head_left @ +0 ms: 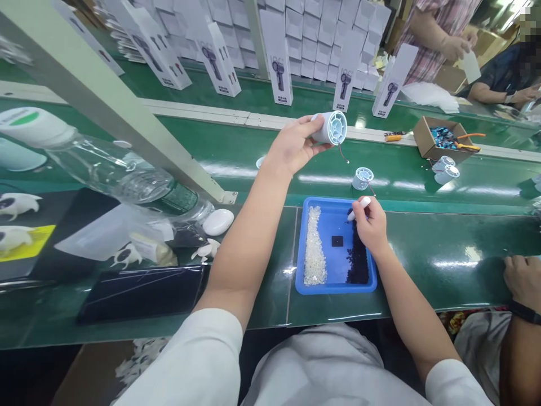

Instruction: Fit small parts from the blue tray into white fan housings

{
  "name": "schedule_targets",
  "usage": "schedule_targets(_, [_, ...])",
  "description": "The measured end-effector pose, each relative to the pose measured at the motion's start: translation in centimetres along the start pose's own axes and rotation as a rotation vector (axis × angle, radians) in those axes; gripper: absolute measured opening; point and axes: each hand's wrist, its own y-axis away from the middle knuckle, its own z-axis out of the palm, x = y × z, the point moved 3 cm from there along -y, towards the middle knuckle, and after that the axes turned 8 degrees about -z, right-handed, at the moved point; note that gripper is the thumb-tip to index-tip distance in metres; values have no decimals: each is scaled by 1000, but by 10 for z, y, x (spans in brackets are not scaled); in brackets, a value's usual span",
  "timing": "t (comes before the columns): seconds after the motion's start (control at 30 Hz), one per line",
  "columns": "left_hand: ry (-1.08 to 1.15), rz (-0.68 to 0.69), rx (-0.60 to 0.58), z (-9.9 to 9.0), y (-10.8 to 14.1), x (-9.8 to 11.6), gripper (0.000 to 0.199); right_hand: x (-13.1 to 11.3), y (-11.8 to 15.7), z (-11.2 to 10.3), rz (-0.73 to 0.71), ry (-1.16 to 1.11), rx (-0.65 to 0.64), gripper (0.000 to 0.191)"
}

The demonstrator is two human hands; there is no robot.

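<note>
Head view: a cylinder (pixel 333 128) is held up in the left hand (pixel 291 144), thumb and fingers closed about its side, above the bench (pixel 422 242). Its ribbed end is turned toward the right; a thin wire is seen hanging below. A white tool (pixel 364 201) is pinched between the fingertips of the right hand (pixel 372 225), its tip pointed down over the blue tray (pixel 336 268); whether anything is touched by the tip cannot be told. In the tray, white grains (pixel 313 254) are heaped along the left, black grains (pixel 359 265) along the right, with a black square (pixel 337 241) between. A second cylinder (pixel 362 178) is stood just beyond the tray. Farther right, two more cylinders (pixel 446 172) are placed near a carton (pixel 426 144). A co-worker's hand (pixel 524 279) is rested at the right edge.
</note>
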Motion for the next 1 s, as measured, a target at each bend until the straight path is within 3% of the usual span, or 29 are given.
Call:
schedule_targets(0.47, [-69, 2, -36, 6, 14, 8, 9, -1, 0, 0, -12, 20, -27, 26])
schedule_targets(0.7, [-26, -12, -28, 7, 16, 7, 12, -9, 0, 8, -86, 13, -259, 27])
schedule_targets(0.9, [-24, -52, -22, 9, 13, 0, 13, -13, 0, -5, -126, -3, -34, 22])
schedule_targets(1.0, [-20, -67, -52, 12, 13, -4, 13, -20, 2, -8, -164, -64, -57, 23])
